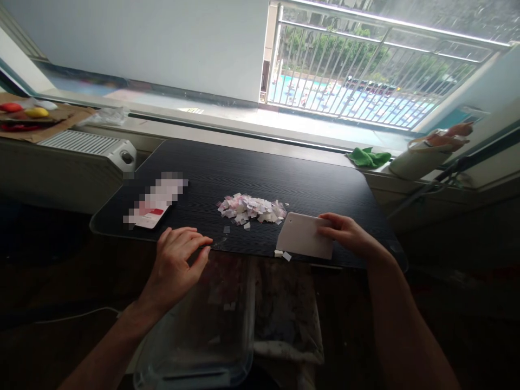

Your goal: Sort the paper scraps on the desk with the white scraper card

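Observation:
My right hand (345,234) grips a flat white card (304,236) by its right edge, thumb on top. The card stands tilted on the dark table, beside a heap of small cut paper pieces (252,208). A few loose bits (286,256) lie at the card's lower left corner. Over the table's front edge hovers my left hand (181,255), fingers stretched and thumb a little apart from them, with nothing seen between. Left of the heap lies a flat pale and red package (152,212), partly blurred out.
A clear plastic bin (199,336) with some paper bits sits below the black table's (195,162) front edge. Behind the table is a windowsill with a green cloth (369,157) and a pale container (422,157). A white slatted appliance (91,145) stands at left.

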Motion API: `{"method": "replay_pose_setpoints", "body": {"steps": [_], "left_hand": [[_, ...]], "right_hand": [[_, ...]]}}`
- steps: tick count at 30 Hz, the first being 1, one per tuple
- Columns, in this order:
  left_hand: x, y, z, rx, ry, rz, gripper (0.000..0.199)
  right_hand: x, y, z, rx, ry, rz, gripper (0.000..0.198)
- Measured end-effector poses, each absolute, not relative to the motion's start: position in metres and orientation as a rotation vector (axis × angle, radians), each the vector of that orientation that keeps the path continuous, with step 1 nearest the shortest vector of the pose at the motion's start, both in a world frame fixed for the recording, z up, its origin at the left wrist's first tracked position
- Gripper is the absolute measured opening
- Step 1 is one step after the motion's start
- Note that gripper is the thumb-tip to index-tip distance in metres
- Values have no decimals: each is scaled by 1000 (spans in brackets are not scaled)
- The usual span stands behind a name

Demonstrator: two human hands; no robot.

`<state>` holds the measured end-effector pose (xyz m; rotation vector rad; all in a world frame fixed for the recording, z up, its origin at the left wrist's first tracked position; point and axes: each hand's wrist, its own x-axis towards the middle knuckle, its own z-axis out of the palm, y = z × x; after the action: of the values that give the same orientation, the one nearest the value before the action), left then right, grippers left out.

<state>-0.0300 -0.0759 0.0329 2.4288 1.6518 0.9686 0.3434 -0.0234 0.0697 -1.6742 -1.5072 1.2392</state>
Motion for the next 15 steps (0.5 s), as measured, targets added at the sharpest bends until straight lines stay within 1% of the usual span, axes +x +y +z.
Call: {"method": "replay_pose_setpoints", "body": {"steps": [4,10,13,15], "left_hand": [[-30,-75,32,2435,1648,970,20],[-29,-76,33,2432,1643,984,19],[-27,-76,33,2426,1657,985,19],[-26,-77,34,2417,1661,973,19]], "right_hand": [[344,-32,73,-1659,-1516,1298,32],[349,-47,83,-1644,-1617,1258,29],[346,-55,88,-1673,-1614,1201,33],[338,-57,87,-1673,-1558,1094,35]]}}
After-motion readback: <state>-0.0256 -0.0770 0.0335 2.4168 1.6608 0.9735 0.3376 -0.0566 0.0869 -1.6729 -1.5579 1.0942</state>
